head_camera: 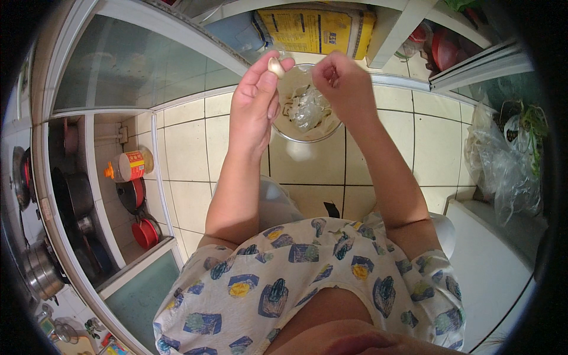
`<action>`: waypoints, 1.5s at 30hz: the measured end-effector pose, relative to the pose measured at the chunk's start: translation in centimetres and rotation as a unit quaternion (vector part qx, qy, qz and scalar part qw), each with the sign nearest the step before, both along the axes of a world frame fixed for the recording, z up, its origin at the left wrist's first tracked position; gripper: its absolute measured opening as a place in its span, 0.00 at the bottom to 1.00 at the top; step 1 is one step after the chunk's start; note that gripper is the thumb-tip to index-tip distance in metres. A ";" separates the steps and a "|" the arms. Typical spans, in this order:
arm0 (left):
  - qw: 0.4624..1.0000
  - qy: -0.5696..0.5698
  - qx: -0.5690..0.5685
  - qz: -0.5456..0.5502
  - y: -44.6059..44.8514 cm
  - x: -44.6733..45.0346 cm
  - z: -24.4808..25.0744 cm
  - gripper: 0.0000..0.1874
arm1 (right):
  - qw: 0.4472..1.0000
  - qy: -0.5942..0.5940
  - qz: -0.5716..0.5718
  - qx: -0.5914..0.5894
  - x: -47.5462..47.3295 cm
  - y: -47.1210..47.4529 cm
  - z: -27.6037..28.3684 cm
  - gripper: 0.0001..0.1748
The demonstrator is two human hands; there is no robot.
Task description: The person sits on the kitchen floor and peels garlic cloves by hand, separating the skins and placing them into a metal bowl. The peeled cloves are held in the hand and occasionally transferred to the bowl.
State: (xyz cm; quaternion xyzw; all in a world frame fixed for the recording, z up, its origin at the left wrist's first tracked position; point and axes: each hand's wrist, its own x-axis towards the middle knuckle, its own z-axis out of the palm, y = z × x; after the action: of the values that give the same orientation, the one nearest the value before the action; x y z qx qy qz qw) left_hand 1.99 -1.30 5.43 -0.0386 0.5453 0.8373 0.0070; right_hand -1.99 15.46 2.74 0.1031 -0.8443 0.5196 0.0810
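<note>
Between the thumb and fingers of my left hand [256,104] is a pale garlic clove [276,68], held up near the top of the view. My right hand [348,86] is a little to the right, apart from the clove, with its fingers curled in. It is blurred, and whether anything sits inside the fingers is hidden. Below and between both hands stands a round bin [307,141] with a metal-looking rim. Inside it lie a crumpled clear plastic bag [306,111] and some scraps.
A yellow printed box [315,33] stands behind the bin. On the left, a cabinet holds an oil bottle [133,165], a red pan [145,233] and dark pots [75,195]. Plastic bags with greens [501,155] lie at right, above a white surface [483,253]. The floor is tiled [306,164].
</note>
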 end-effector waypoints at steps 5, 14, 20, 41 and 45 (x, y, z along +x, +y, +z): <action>0.995 -0.011 0.088 -0.039 -0.2 -0.1 0.3 0.21 | 0.963 -0.004 0.074 0.259 0.0 0.7 -12.2 0.09; 0.994 -0.045 0.098 -0.012 -1.3 0.0 0.2 0.21 | 0.943 -0.156 -0.039 0.292 -1.3 4.1 -15.8 0.29; 0.992 -0.106 0.071 0.023 -1.0 0.1 0.1 0.21 | 0.880 -0.370 -0.011 0.297 -1.1 4.6 -16.8 0.24; 0.986 -0.159 -0.044 0.031 -4.1 8.4 45.9 0.16 | 0.919 -0.244 0.071 0.302 4.9 5.1 44.9 0.19; 0.986 -0.078 -0.143 0.035 -6.6 7.4 52.9 0.17 | 0.940 -0.234 -0.020 0.246 4.3 6.5 53.9 0.20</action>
State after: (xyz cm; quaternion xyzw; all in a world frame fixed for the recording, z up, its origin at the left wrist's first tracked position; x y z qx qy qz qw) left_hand 9.35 -7.88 58.31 -0.1230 0.6555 0.7450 0.0147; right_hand 2.34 21.91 56.62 -0.0216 -0.9428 0.3031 -0.1367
